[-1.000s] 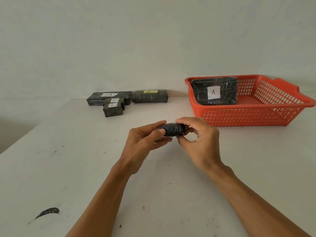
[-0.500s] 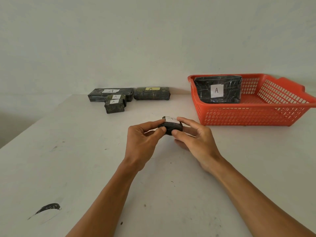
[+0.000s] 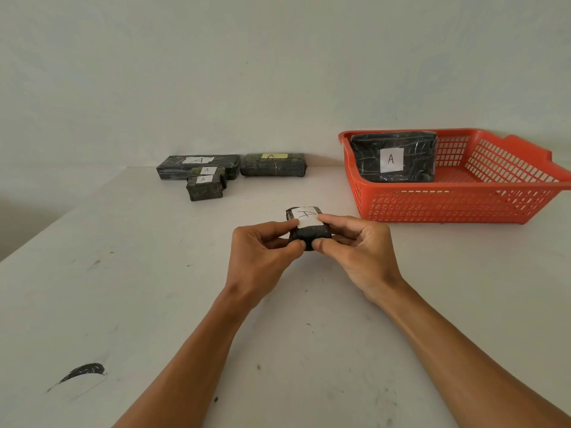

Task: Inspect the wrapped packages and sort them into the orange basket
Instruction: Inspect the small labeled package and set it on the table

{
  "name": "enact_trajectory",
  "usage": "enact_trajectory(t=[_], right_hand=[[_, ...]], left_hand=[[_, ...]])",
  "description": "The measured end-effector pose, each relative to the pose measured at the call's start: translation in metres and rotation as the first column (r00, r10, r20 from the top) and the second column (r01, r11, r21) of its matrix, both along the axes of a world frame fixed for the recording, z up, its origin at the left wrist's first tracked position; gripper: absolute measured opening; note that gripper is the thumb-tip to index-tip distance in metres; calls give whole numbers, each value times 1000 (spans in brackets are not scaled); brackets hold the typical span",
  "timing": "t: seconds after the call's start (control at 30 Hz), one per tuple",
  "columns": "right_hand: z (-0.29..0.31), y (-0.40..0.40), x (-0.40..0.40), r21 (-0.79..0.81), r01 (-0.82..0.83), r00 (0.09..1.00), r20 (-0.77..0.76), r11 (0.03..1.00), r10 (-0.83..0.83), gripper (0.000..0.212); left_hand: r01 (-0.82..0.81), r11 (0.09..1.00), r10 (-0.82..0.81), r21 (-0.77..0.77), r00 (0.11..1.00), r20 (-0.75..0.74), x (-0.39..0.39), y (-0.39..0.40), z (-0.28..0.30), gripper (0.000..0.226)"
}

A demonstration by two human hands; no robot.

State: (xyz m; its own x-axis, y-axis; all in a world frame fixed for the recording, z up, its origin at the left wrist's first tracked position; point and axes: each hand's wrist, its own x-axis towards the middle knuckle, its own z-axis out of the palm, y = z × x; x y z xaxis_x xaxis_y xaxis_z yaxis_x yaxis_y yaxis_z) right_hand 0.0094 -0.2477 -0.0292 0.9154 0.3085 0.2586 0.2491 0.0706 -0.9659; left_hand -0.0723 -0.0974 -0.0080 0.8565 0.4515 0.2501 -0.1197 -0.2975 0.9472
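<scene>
A small black wrapped package (image 3: 307,225) with a white label marked A on top sits between both hands above the white table (image 3: 148,273). My left hand (image 3: 262,257) pinches its left end with thumb and fingers. My right hand (image 3: 358,254) pinches its right end the same way. The orange basket (image 3: 463,205) stands at the back right, and a large black package (image 3: 394,157) labelled A leans against its far left wall. Several more wrapped packages lie at the back left: a long one (image 3: 197,166), one with a yellow label (image 3: 273,165) and two small ones (image 3: 204,184).
A pale wall rises right behind the table. A dark smear (image 3: 82,370) marks the table near its front left. The table's left edge runs diagonally from the back left toward the near left.
Both hands have turned the small package so its white A label now faces up; a second ago only its dark side showed. The hands stayed close in front of the basket.
</scene>
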Motion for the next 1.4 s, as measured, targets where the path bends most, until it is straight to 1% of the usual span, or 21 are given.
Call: enact_trajectory(t=[0.13,0.3,0.57,0.87,0.97,1.07,1.13,1.2,1.3,1.4], right_hand=[[-1,-1,1,13,-32,999,4,999,32,47],[2,-3,2,2,-69,998,-8,998,69,48],[1,-3,0,-22,-21,1000,-8,1000,21,45],[5,-3,-3,14,-67,997,-38,998,68,46],[6,-2,-2,74,-75,993,-89,994,81,39],[8,-1,2,189,-78,967,-224,979,120,39],[11,-2,3,213,-78,947,-291,974,140,41],[12,-1,2,197,-89,939,-311,976,149,42],[11,-1,0,180,-63,945,-304,982,117,41],[12,-3,2,181,-58,946,-303,982,112,41]], left_hand=[[-26,1000,26,14,1000,15,-1,-1,1,35],[-24,1000,24,-9,1000,1,-1,1,2,35],[27,999,-28,-33,1000,-10,-1,3,0,40],[-1,998,2,-60,1000,8,2,4,0,39],[0,995,2,-104,1000,19,3,9,0,41],[17,990,-12,-143,999,38,3,11,1,42],[31,987,-23,-156,998,50,2,9,1,42],[56,989,-50,-138,998,45,2,6,0,42],[113,991,-113,-66,994,-2,1,-1,-2,40],[122,990,-125,-71,991,-42,2,-1,-3,32]])
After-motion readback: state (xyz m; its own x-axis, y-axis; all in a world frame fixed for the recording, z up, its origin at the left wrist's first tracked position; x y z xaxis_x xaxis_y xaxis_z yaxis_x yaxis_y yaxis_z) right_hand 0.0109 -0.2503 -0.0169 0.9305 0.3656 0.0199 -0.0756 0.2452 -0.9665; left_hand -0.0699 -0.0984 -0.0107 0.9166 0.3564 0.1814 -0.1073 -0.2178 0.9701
